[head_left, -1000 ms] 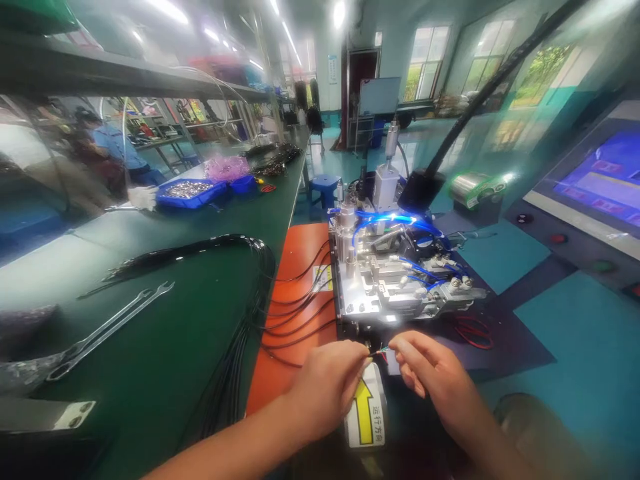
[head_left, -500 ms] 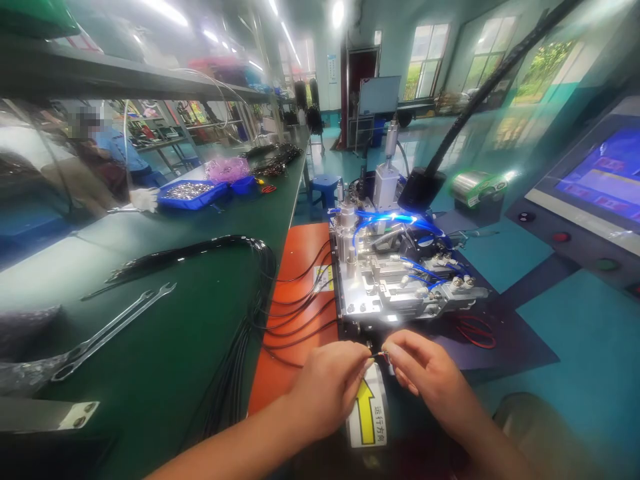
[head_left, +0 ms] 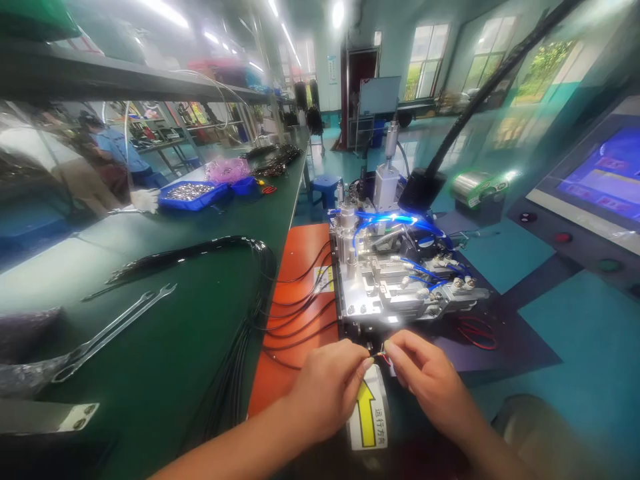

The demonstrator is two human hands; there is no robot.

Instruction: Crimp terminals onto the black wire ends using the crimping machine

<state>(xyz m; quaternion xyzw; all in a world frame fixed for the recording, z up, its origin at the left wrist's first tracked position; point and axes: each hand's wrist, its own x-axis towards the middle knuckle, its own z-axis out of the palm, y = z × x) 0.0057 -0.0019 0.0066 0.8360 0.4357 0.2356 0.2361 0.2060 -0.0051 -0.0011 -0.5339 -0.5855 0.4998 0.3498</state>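
Note:
Close together at the machine's near edge, both my hands are closed in a pinch. My left hand (head_left: 327, 380) grips a black cable near its end; most of that cable is hidden by the fingers. Thin coloured wires (head_left: 384, 357), one of them red, stick out toward my right hand (head_left: 425, 370), whose thumb and forefinger pinch their tips. Just below lies a white label with a yellow arrow (head_left: 369, 417). Beyond my hands stands a metal machine with blue air hoses (head_left: 390, 280). Several black cables (head_left: 300, 308) run from its left side across an orange board (head_left: 305, 250).
Two wrenches (head_left: 115, 331) and a bundle of black cables (head_left: 200, 248) lie on the green bench (head_left: 150, 373). Farther back sits a blue tray (head_left: 170, 202) of small metal parts. A control panel with a screen (head_left: 600, 173) stands right. People work at far left.
My right fingers have shifted slightly at the wire tips, and the coloured wires show a little more spread. My left hand has hardly moved.

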